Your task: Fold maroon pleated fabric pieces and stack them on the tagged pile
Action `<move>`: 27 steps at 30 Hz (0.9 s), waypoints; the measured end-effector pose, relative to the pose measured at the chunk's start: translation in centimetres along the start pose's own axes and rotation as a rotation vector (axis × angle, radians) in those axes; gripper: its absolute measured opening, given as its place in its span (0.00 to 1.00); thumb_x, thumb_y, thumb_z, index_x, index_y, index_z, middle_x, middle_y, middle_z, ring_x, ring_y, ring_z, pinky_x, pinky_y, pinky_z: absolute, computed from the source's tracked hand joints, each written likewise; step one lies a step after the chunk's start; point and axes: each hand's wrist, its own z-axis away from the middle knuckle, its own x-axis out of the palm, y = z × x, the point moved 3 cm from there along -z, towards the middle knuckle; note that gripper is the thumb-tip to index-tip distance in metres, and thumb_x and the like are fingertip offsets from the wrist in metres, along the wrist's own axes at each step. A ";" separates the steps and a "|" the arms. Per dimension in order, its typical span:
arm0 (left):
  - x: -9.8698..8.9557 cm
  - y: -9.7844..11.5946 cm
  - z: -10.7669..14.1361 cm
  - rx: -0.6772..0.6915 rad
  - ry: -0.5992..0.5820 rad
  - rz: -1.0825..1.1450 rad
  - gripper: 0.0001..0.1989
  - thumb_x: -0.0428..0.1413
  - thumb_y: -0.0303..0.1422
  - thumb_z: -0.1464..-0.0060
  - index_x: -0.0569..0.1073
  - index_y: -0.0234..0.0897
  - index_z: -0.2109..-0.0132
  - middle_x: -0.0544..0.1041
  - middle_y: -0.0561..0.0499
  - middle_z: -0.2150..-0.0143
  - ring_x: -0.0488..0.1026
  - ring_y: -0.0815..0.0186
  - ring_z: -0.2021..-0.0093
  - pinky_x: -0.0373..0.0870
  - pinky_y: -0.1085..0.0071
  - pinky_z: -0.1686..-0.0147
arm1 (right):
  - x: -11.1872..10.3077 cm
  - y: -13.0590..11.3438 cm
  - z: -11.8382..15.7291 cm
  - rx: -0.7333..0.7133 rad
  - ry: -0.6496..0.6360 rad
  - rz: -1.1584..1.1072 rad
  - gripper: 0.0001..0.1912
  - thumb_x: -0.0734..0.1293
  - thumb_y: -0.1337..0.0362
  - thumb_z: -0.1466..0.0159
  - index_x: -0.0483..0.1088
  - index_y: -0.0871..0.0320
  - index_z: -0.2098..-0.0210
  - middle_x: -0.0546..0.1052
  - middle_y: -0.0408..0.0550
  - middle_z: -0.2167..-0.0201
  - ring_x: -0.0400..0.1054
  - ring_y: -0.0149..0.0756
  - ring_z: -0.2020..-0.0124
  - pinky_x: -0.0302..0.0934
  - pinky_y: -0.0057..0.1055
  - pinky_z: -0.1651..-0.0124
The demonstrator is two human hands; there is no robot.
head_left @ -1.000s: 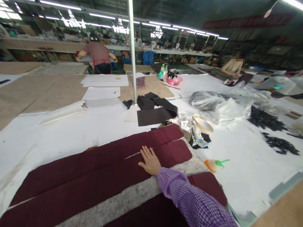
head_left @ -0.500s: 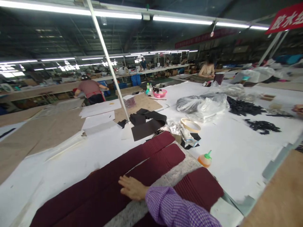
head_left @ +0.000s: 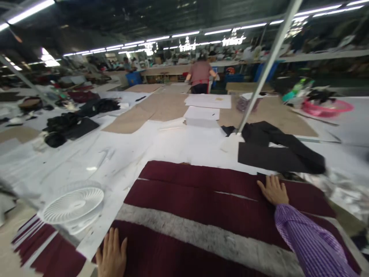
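Observation:
Long strips of maroon fabric [head_left: 184, 192] lie side by side on a white-covered table, with a grey stained band [head_left: 201, 232] between them. My right hand [head_left: 273, 189], in a purple checked sleeve [head_left: 311, 238], rests on the far strips toward their right end, fingers spread. At the bottom left, my left hand [head_left: 112, 254] lies flat with fingers apart on the left end of the nearer maroon fabric. Neither hand grips anything.
A white fan [head_left: 73, 206] stands at the left, beside more maroon pieces [head_left: 54, 254]. Beyond the strips are a metal pole [head_left: 268, 69], black fabric [head_left: 276, 156], white sheets [head_left: 207, 101] and a pink basket [head_left: 327, 107]. A person [head_left: 200, 73] bends over a far table.
The view has swung left, bringing the fan and my left hand into sight. My right hand now lies on the far strips near the black fabric.

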 end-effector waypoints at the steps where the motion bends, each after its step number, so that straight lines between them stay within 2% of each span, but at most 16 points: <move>1: 0.5 -0.5 -0.1 -0.018 0.004 -0.031 0.29 0.33 0.36 0.34 0.60 0.28 0.33 0.67 0.33 0.37 0.54 0.51 0.31 0.44 0.41 0.34 | 1.3 -0.9 -0.3 -0.019 0.008 0.029 0.41 0.48 0.52 0.35 0.55 0.81 0.36 0.52 0.71 0.32 0.44 0.61 0.31 0.40 0.59 0.33; 3: 1.1 -1.0 -0.2 -0.031 -0.014 -0.073 0.29 0.34 0.38 0.33 0.57 0.26 0.32 0.63 0.32 0.34 0.52 0.51 0.30 0.43 0.43 0.34 | 3.4 -3.9 -0.5 -0.089 0.031 0.082 0.41 0.45 0.51 0.34 0.55 0.78 0.35 0.53 0.66 0.32 0.45 0.57 0.31 0.41 0.55 0.32; 5: 1.3 -1.2 -0.4 -0.039 -0.007 -0.097 0.30 0.36 0.39 0.33 0.55 0.26 0.31 0.60 0.32 0.33 0.50 0.52 0.29 0.43 0.45 0.33 | 4.9 -8.1 -0.4 -0.181 0.067 0.117 0.41 0.42 0.50 0.32 0.56 0.76 0.34 0.54 0.64 0.32 0.46 0.54 0.31 0.42 0.52 0.32; 10: 1.1 -1.3 -1.0 -0.022 0.025 -0.106 0.28 0.42 0.35 0.33 0.54 0.25 0.31 0.58 0.33 0.31 0.49 0.52 0.29 0.42 0.46 0.32 | 6.0 -21.8 0.7 -0.371 0.129 0.101 0.40 0.41 0.49 0.30 0.54 0.77 0.34 0.53 0.66 0.32 0.45 0.52 0.30 0.40 0.50 0.31; 15: 0.8 -1.8 -1.6 -0.030 -0.014 -0.093 0.30 0.46 0.31 0.34 0.51 0.25 0.30 0.56 0.32 0.31 0.49 0.50 0.29 0.43 0.44 0.33 | 6.9 -34.2 1.5 -0.477 0.013 0.005 0.40 0.44 0.48 0.29 0.52 0.77 0.33 0.51 0.65 0.31 0.44 0.52 0.30 0.39 0.50 0.31; 21: 1.0 -2.9 -2.1 -0.042 0.000 -0.077 0.36 0.49 0.31 0.36 0.41 0.33 0.28 0.58 0.34 0.31 0.54 0.47 0.31 0.49 0.41 0.36 | 8.4 -46.3 2.4 -0.559 -0.002 -0.022 0.38 0.46 0.48 0.28 0.51 0.75 0.32 0.50 0.61 0.30 0.42 0.49 0.29 0.37 0.48 0.30; 27: 1.7 -3.9 -1.9 -0.056 0.020 -0.098 0.37 0.50 0.33 0.37 0.41 0.34 0.28 0.60 0.34 0.32 0.59 0.46 0.34 0.52 0.40 0.37 | 9.1 -57.3 5.1 -0.661 -0.027 -0.089 0.36 0.50 0.49 0.28 0.50 0.72 0.32 0.48 0.59 0.30 0.40 0.47 0.28 0.36 0.47 0.29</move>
